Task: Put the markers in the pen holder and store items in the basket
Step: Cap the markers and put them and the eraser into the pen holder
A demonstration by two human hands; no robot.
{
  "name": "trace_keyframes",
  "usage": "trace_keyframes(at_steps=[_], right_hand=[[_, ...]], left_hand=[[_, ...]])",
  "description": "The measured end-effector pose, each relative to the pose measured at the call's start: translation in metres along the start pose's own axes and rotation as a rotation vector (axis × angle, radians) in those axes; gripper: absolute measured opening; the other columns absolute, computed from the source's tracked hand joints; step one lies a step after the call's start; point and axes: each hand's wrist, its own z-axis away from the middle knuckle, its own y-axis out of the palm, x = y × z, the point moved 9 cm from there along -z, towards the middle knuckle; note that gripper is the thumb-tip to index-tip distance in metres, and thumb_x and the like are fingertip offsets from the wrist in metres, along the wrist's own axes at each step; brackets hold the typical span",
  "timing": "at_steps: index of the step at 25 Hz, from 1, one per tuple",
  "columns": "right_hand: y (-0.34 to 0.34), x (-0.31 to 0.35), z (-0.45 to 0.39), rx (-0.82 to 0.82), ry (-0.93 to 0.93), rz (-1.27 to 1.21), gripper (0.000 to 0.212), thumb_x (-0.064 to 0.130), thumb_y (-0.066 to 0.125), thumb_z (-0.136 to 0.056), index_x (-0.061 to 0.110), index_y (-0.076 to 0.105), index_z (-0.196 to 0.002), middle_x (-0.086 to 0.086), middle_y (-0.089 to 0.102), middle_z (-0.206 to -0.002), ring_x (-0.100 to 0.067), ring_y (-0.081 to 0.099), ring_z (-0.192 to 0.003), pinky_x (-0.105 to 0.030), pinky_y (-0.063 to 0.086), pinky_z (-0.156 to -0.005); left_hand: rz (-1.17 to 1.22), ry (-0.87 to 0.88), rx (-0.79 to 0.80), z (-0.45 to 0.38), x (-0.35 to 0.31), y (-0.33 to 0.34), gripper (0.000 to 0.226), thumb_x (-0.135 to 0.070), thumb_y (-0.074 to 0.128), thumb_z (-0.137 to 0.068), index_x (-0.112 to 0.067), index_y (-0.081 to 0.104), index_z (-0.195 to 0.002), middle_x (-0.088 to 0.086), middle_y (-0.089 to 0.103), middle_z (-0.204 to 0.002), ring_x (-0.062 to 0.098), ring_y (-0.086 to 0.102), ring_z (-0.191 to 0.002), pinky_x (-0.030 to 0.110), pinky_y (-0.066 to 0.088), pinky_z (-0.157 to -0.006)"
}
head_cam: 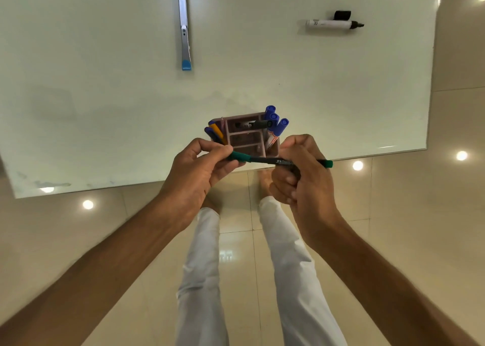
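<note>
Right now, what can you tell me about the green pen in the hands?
The green pen is thin, with a dark barrel, a green cap and a green end. It lies nearly level above the table's near edge, just in front of the pen holder. The left hand pinches the cap; the right hand grips the barrel.

Green-capped marker [265, 160] level before compartmented pink pen holder [252, 136] (several markers inside)
</note>
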Motion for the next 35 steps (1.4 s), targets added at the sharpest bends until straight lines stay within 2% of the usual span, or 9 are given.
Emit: trace_keyframes(at_steps=[4,10,16,19,20,22,26,31,35], right_hand=[[0.024,-0.003,-0.010,0.088,0.020,-0.029,0.009,0.008,0.052,-0.107,0.009,0.050,-0.098,-0.006,0.051,-0.064,-0.012,0.042,-0.047,-0.024,0.039,-0.045],[0.043,-0.020,-0.018,0.014,0.094,-0.044,0.014,0.015,0.049,-0.110,0.004,0.053,-0.102,-0.012,0.018,-0.071,-0.023,0.012,-0.059,-0.032,0.018,-0.051],[0.081,-0.006,-0.021,0.025,0.090,-0.132,0.036,0.013,0.048,-0.109,0.018,0.052,-0.074,-0.014,0.014,-0.070,-0.022,0.011,-0.056,-0.034,0.015,-0.051],[0.093,-0.005,-0.024,0.059,0.114,-0.099,0.014,0.023,0.059,-0.106,0.011,0.059,-0.100,-0.004,0.029,-0.062,-0.014,0.021,-0.051,-0.028,0.025,-0.050],[0.089,0.001,-0.028,0.029,0.107,-0.042,0.024,0.033,0.064,-0.103,0.010,0.057,-0.106,-0.001,0.037,-0.064,-0.011,0.029,-0.051,-0.026,0.030,-0.051],[0.056,0.022,-0.042,-0.140,0.051,0.176,0.050,0.050,0.065,-0.096,0.008,0.052,-0.119,0.003,0.051,-0.082,-0.009,0.047,-0.063,-0.024,0.041,-0.059],[-0.034,0.081,-0.046,-0.532,-0.157,0.455,0.039,0.038,0.066,-0.093,0.025,0.052,-0.126,0.004,0.062,-0.110,-0.014,0.061,-0.092,-0.033,0.049,-0.079],[-0.062,0.080,-0.048,-0.370,-0.160,0.766,0.031,0.043,0.060,-0.097,0.033,0.061,-0.126,-0.001,0.057,-0.134,-0.012,0.059,-0.115,-0.037,0.055,-0.091],[-0.062,0.074,-0.048,-0.326,-0.161,0.786,0.029,0.044,0.059,-0.098,0.034,0.064,-0.125,0.001,0.057,-0.135,-0.010,0.058,-0.116,-0.044,0.055,-0.100]], left_hand=[[0.101,0.031,-0.047,0.001,-0.002,-0.015,0.016,-0.014,0.072,-0.097,-0.002,0.074,-0.108,0.013,0.081,-0.109,0.022,0.081,-0.100,0.018,0.062,-0.080],[0.072,0.013,-0.083,0.011,0.000,-0.022,0.011,-0.012,0.074,-0.095,-0.002,0.075,-0.096,0.012,0.083,-0.097,0.020,0.082,-0.086,0.016,0.061,-0.071],[0.095,0.104,-0.072,0.001,-0.033,-0.034,0.013,-0.012,0.073,-0.097,0.001,0.071,-0.095,0.012,0.082,-0.092,0.020,0.082,-0.085,0.017,0.061,-0.075],[-0.031,0.244,-0.075,0.002,-0.053,-0.045,0.017,-0.016,0.073,-0.098,0.001,0.071,-0.100,0.015,0.081,-0.097,0.024,0.082,-0.089,0.022,0.062,-0.079],[-0.090,0.344,-0.105,0.002,-0.064,-0.051,0.019,-0.016,0.073,-0.098,0.002,0.071,-0.102,0.013,0.081,-0.095,0.024,0.082,-0.088,0.025,0.063,-0.080],[-0.224,0.555,-0.199,0.004,-0.083,-0.067,0.020,-0.018,0.074,-0.099,0.001,0.069,-0.101,0.007,0.080,-0.089,0.021,0.082,-0.085,0.032,0.065,-0.081],[-0.445,0.728,-0.282,0.019,-0.088,-0.090,0.021,-0.025,0.074,-0.100,-0.005,0.068,-0.099,-0.001,0.079,-0.089,0.008,0.081,-0.083,0.030,0.064,-0.082],[-0.793,0.762,-0.231,0.020,-0.079,-0.081,0.019,-0.031,0.072,-0.101,-0.013,0.070,-0.100,-0.010,0.078,-0.091,0.001,0.076,-0.085,0.010,0.054,-0.078],[-0.934,0.791,-0.164,0.005,-0.064,-0.050,0.017,-0.030,0.071,-0.102,-0.013,0.069,-0.100,-0.005,0.078,-0.096,0.012,0.076,-0.085,0.031,0.062,-0.079]])
